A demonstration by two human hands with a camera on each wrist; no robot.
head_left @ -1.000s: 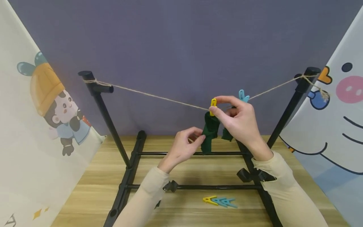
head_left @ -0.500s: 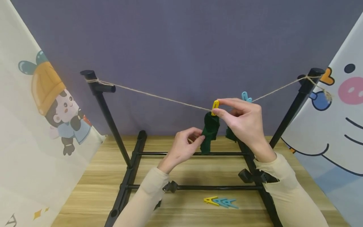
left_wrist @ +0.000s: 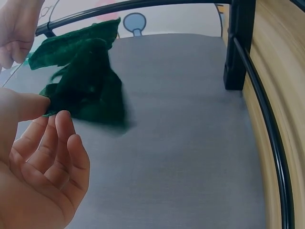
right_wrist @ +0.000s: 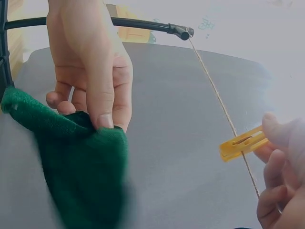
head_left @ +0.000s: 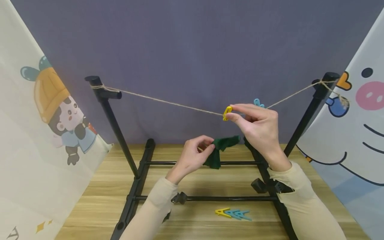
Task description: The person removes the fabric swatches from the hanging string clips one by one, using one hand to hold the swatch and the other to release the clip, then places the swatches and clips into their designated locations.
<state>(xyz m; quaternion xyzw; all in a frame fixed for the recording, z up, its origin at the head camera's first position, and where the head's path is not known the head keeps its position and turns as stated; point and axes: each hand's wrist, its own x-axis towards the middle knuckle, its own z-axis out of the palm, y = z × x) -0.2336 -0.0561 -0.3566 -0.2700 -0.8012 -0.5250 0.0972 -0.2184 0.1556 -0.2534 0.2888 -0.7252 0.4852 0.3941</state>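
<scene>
My left hand (head_left: 196, 154) pinches a small dark green piece of cloth (head_left: 213, 156) between thumb and fingers, below the line. One end of the cloth sticks out to the right and another part hangs down; it looks blurred in the left wrist view. At the twine line (head_left: 168, 103), my right hand (head_left: 260, 125) pinches a yellow clothespin (head_left: 227, 113) by its handle end. In the right wrist view the twine crosses the yellow clothespin (right_wrist: 237, 147), and the cloth (right_wrist: 86, 167) is apart from it. Light blue clothespins (head_left: 258, 103) show on the line behind my right hand.
The twine is tied between two black posts, left (head_left: 112, 125) and right (head_left: 312, 110), of a black tube frame on the wooden table (head_left: 192, 220). Loose clothespins, one yellow (head_left: 222, 212) and some blue (head_left: 239, 214), lie in front. A grey backdrop (head_left: 180, 50) stands behind.
The green cloth has come away from the yellow clothespin and dropped below the line, still in my left hand. My right hand stays at the line with the clothespin, now tilted.
</scene>
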